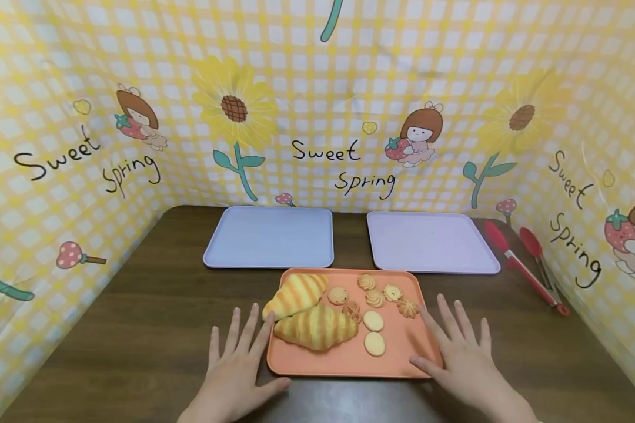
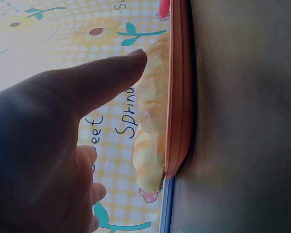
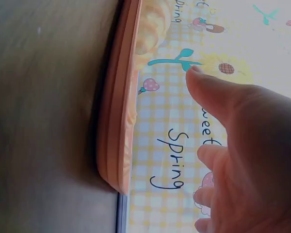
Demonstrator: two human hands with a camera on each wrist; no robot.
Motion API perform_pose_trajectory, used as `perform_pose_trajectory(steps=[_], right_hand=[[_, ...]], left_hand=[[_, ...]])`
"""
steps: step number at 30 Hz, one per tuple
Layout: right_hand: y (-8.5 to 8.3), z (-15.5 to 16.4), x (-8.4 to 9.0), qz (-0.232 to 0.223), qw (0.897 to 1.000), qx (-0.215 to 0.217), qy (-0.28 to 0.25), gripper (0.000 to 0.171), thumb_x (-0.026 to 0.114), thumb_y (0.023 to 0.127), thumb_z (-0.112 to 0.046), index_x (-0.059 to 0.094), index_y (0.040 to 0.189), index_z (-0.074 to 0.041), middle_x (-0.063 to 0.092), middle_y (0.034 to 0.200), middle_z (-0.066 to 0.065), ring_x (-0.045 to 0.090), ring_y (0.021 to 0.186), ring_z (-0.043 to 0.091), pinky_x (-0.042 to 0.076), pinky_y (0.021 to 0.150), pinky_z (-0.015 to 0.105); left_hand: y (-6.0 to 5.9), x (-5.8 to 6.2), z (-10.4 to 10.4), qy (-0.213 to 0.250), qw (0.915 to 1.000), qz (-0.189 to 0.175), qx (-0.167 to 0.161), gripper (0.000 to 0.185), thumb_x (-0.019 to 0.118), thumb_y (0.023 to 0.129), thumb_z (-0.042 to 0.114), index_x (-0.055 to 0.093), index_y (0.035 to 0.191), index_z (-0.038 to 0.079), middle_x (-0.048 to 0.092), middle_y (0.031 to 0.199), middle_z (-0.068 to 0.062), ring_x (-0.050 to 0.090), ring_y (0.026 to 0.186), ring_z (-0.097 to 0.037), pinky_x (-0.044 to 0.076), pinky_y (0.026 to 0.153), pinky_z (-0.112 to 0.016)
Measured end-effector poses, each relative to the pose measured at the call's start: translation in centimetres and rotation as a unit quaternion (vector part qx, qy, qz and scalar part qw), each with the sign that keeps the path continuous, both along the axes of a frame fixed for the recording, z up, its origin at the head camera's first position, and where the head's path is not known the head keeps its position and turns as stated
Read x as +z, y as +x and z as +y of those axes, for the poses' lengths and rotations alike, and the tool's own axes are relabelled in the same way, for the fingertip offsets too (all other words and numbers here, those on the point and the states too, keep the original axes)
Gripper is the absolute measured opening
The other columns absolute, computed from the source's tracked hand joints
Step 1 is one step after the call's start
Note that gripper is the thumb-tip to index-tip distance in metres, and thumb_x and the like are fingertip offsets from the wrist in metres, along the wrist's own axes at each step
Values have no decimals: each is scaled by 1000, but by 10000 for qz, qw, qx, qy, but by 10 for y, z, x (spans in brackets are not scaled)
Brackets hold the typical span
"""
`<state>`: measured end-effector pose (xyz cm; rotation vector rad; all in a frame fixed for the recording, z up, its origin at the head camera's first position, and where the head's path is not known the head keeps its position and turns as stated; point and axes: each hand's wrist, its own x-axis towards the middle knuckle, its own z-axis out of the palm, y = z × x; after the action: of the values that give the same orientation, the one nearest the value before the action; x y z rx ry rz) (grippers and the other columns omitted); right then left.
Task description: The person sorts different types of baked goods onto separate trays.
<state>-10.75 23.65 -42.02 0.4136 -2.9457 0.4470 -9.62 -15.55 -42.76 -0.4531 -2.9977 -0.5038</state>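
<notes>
An orange tray point(image 1: 344, 365) lies between my two hands. Two striped croissant-shaped breads point(image 1: 317, 329) sit on its left half, and several cookies point(image 1: 374, 343) of different shapes lie to their right. My left hand point(image 1: 235, 367), fingers spread and straight, is at the tray's left side; its index fingertip appears close to the breads, though contact cannot be made out. On the other side, my right hand point(image 1: 465, 361) is spread too, thumb and index finger overlapping the tray's right edge in the head view. Both wrist views show the hands above the tabletop, holding nothing.
Behind the orange tray are a blue tray point(image 1: 272, 238) at left and a lilac tray point(image 1: 431, 242) at right. Red-tipped tongs point(image 1: 531, 270) lie on the dark wooden table point(image 1: 137, 329) at far right. Yellow checked cloth point(image 1: 317, 88) surrounds the back and sides.
</notes>
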Motion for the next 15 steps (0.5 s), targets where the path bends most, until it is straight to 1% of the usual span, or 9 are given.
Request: perform_pose_trajectory(steps=[2, 6, 8, 10, 13, 15], right_hand=[[-1, 3, 3, 136, 9999, 43, 35, 83, 67, 88, -58, 36, 155, -18, 12, 164, 17, 6, 147, 44, -5, 107, 77], [-5, 15, 10, 474, 9987, 110, 129, 85, 70, 87, -54, 33, 156, -21, 16, 163, 19, 11, 145, 46, 0, 106, 79], [-9, 23, 15, 576, 9982, 116, 120, 87, 71, 87, -52, 29, 158, -24, 15, 163, 19, 11, 145, 46, -1, 107, 79], [-15, 32, 19, 657, 9977, 114, 86, 89, 72, 87, -49, 25, 159, -25, 14, 163, 19, 10, 145, 47, -3, 107, 78], [-26, 47, 27, 668, 9978, 45, 37, 89, 71, 89, -47, 23, 160, -22, 14, 162, 23, 8, 145, 48, -2, 106, 79], [-34, 57, 31, 610, 9981, -48, 14, 89, 69, 90, -47, 21, 160, -20, 13, 161, 26, 8, 145, 49, -1, 105, 80]], left_hand=[[0, 0, -1, 8, 10000, -5, 37, 105, 64, 80, 74, 25, 160, 19, 14, 164, -17, 5, 147, -46, 6, 108, -76], [1, 1, 0, 255, 9994, -228, 71, 104, 62, 82, 74, 23, 160, 16, 14, 164, -17, 5, 147, -47, 10, 107, -77], [1, 1, 0, 478, 9979, -429, 69, 104, 62, 83, 72, 20, 160, 16, 13, 164, -18, 4, 147, -47, 10, 108, -78], [2, 1, 0, 689, 9961, -543, 55, 105, 62, 84, 70, 18, 161, 14, 13, 163, -19, 5, 146, -49, 12, 107, -78], [3, 2, 0, 1087, 9916, -704, 4, 105, 65, 86, 65, 14, 161, 11, 13, 163, -22, 6, 145, -50, 14, 107, -78], [3, 2, -1, 1324, 9886, -716, -42, 106, 68, 86, 61, 13, 160, 9, 15, 162, -25, 9, 145, -51, 18, 106, -78]])
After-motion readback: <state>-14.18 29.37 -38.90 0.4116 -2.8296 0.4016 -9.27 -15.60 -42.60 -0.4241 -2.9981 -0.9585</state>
